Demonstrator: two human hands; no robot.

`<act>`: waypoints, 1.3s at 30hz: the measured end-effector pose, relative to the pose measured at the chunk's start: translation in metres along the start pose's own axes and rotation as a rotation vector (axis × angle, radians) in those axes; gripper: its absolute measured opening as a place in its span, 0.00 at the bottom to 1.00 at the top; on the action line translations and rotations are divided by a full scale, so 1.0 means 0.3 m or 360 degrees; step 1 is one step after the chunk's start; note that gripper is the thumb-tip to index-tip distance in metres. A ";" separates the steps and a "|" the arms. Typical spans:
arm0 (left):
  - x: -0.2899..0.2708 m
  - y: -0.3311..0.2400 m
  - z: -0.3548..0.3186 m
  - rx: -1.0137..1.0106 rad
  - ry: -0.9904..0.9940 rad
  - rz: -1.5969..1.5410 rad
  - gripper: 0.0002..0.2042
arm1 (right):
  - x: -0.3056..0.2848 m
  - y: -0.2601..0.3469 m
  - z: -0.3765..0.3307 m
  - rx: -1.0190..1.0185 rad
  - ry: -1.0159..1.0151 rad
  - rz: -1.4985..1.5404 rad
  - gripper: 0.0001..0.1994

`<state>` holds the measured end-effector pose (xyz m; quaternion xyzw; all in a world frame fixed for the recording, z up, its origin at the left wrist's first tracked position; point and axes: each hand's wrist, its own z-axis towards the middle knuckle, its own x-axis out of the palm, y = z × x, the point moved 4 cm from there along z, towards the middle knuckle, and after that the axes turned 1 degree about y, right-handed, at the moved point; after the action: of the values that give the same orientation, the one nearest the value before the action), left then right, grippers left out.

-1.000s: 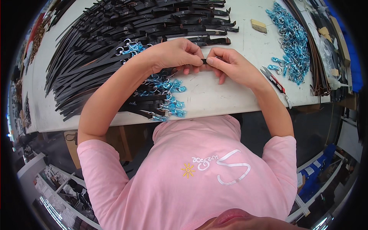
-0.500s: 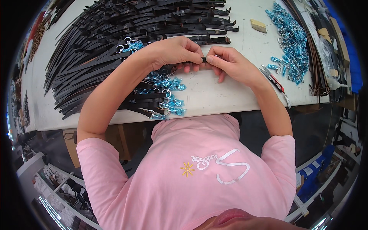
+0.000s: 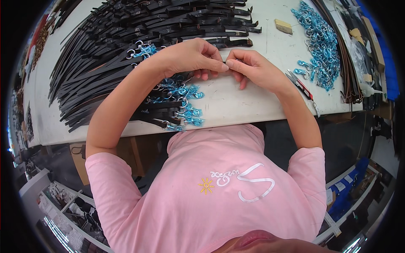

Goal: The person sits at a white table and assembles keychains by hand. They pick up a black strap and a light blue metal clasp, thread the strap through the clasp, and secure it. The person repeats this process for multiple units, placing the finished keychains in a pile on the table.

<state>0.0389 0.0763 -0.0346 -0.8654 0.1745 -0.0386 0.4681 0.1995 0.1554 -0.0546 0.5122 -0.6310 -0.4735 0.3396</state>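
Observation:
My left hand (image 3: 198, 57) and my right hand (image 3: 251, 67) meet above the table, both closed in a pinch with the thumb tips touching or nearly so. Between them a small dark bit of a black strap (image 3: 225, 62) shows; the fingers hide the rest. Under and beside my left forearm lie finished-looking black straps (image 3: 166, 105) with metal rings and snap hooks in blue plastic wrap (image 3: 192, 113) at their ends. Beyond my left hand, rows of black straps (image 3: 168, 21) with bent ends cover the far left of the table.
A heap of blue-wrapped snap hooks (image 3: 320, 46) lies at the right. Red-handled thread snips (image 3: 303, 90) rest near my right forearm. A tan block (image 3: 283, 26) sits at the back. Brown straps (image 3: 352, 84) hang along the right of the white table (image 3: 240, 111).
My left thumb has slid slightly right, up to the right thumb, so less of the black strap shows between my hands. Both forearms are almost where they were.

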 end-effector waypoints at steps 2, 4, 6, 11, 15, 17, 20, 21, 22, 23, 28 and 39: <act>-0.006 0.014 0.014 0.0091 0.0006 0.0019 0.06 | -0.001 -0.005 0.003 0.0002 -0.0005 0.0002 0.14; -0.008 0.019 0.014 0.0136 -0.0007 -0.0022 0.07 | -0.002 -0.008 0.005 0.0007 -0.0005 0.0001 0.14; -0.007 0.015 0.003 0.0135 -0.0039 -0.0122 0.07 | -0.003 -0.008 0.004 0.0015 -0.0001 -0.0003 0.14; -0.011 0.018 0.019 0.0128 -0.0015 -0.0027 0.09 | -0.001 -0.004 0.005 -0.0008 -0.0011 -0.0006 0.14; -0.007 0.021 0.023 0.0129 0.0002 -0.0066 0.06 | -0.002 -0.009 0.006 -0.0004 -0.0012 -0.0043 0.14; -0.011 0.020 0.020 0.0137 0.0018 -0.0132 0.07 | -0.001 -0.009 0.006 -0.0018 -0.0018 -0.0041 0.14; -0.006 0.023 0.021 0.0145 0.0018 -0.0071 0.07 | 0.001 -0.004 0.006 -0.0023 -0.0017 -0.0046 0.14; -0.004 0.024 0.021 0.0147 0.0014 -0.0024 0.06 | 0.002 -0.003 0.006 -0.0023 -0.0015 -0.0050 0.14; -0.005 0.025 0.022 0.0159 0.0015 -0.0023 0.06 | 0.001 -0.002 0.005 -0.0022 -0.0012 -0.0053 0.14; -0.006 0.026 0.023 0.0170 0.0015 -0.0021 0.06 | 0.000 -0.002 0.005 -0.0022 -0.0010 -0.0056 0.14; -0.006 0.022 0.016 0.0172 0.0012 -0.0098 0.06 | 0.002 -0.005 0.004 -0.0026 -0.0008 -0.0051 0.13; -0.019 0.004 -0.012 0.0186 -0.0037 -0.0090 0.10 | -0.002 -0.002 -0.002 -0.0013 -0.0026 0.0013 0.14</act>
<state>0.0325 0.0749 -0.0330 -0.8415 0.1419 -0.0518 0.5187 0.2002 0.1558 -0.0549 0.5042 -0.6340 -0.4789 0.3384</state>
